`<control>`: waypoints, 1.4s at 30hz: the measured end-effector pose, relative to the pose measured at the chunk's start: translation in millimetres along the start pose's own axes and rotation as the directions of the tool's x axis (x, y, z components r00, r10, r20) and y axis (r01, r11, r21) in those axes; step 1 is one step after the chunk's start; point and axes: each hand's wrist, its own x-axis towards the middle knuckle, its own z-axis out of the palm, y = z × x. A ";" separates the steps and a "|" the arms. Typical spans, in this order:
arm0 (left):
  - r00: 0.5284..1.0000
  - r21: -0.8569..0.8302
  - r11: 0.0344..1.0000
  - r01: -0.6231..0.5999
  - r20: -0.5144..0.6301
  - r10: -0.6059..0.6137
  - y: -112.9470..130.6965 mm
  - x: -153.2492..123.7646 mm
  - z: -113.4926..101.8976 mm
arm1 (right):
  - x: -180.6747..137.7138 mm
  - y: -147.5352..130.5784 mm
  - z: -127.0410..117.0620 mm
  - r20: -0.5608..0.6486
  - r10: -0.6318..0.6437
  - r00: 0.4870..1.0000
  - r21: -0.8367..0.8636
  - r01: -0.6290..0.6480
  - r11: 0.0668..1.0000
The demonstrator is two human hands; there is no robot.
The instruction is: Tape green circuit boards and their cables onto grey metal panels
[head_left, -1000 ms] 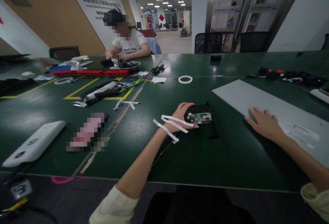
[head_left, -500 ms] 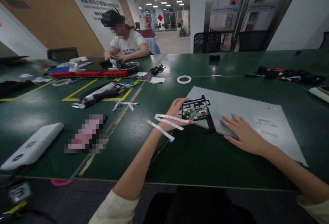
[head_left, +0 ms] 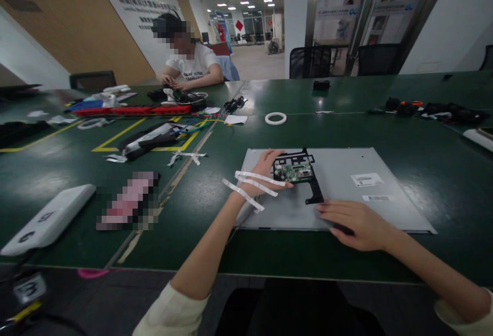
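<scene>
My left hand (head_left: 265, 171) grips the left side of a black bracket (head_left: 316, 188) that carries a green circuit board (head_left: 295, 172). Strips of white tape (head_left: 254, 182) hang across that wrist. Beneath the bracket lies a flat grey panel (head_left: 339, 164) with white labels; whether bracket and panel touch is unclear. My right hand (head_left: 358, 223) is at the panel's front edge, fingers stretched out, their tips close to the bracket's lower end. A dark patch shows under its palm, too shadowed to name.
A roll of white tape (head_left: 276, 118) lies beyond the panel. Left are a phone-like pink item (head_left: 129, 200), a white device (head_left: 50, 218) and a black-and-white bundle (head_left: 150, 138) with wires. Red power strips (head_left: 131, 110) lie farther back, near a seated person (head_left: 192, 63).
The grey panel has turned and shifted left, so its front edge now runs along the table edge. My right hand has moved slightly left and down. My left hand stays on the bracket.
</scene>
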 end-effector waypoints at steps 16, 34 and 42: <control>0.992 0.024 0.999 0.046 0.114 -0.048 -5.8 1.0 33.1 | -55.5 159.0 -14.8 -0.480 0.636 0.604 -0.048 -0.742 0.669; 0.974 0.260 0.965 0.045 0.204 -0.101 -0.3 23.2 50.6 | -46.6 141.1 -11.3 -0.338 0.680 0.651 0.021 -0.717 0.697; 0.974 0.243 0.968 0.057 0.199 -0.107 -0.2 23.2 49.3 | -42.3 139.7 -7.8 -0.328 0.637 0.697 -0.048 -0.686 0.726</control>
